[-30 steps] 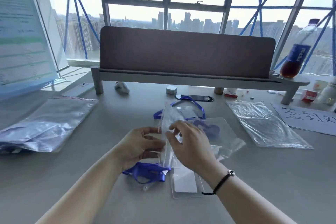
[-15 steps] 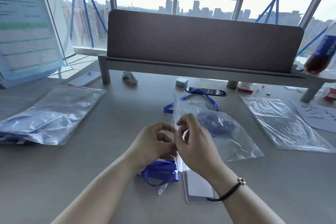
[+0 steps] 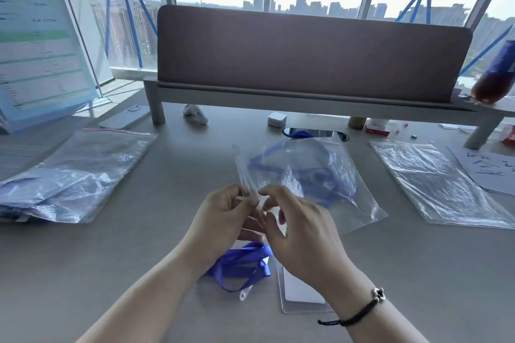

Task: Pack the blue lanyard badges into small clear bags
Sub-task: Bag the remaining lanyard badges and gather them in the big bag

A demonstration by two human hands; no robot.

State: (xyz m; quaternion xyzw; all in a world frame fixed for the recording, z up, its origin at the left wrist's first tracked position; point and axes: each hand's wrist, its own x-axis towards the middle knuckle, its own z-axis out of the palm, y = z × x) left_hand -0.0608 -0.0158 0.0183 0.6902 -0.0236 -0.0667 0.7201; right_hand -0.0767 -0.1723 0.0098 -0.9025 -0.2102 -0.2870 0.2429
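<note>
A small clear bag (image 3: 328, 184) with a blue lanyard inside hangs over the table's middle, its zip strip pointing up and left. My left hand (image 3: 223, 217) and my right hand (image 3: 301, 228) both pinch that strip near its lower end. Under my hands a loose blue lanyard (image 3: 239, 264) lies bunched on the table. Its clear badge holder (image 3: 301, 292) with a white card lies beside it, partly hidden by my right wrist.
A large clear bag of packed items (image 3: 69, 175) lies at the left. A stack of empty clear bags (image 3: 440, 184) lies at the right beside a handwritten paper (image 3: 487, 167). A shelf with a brown screen (image 3: 306, 50) spans the back; a cola bottle (image 3: 496, 75) stands on its right end.
The bag has swung flatter and to the right, its zip strip now tilted left. My fingers have slid along the strip. The head camera has moved closer.
</note>
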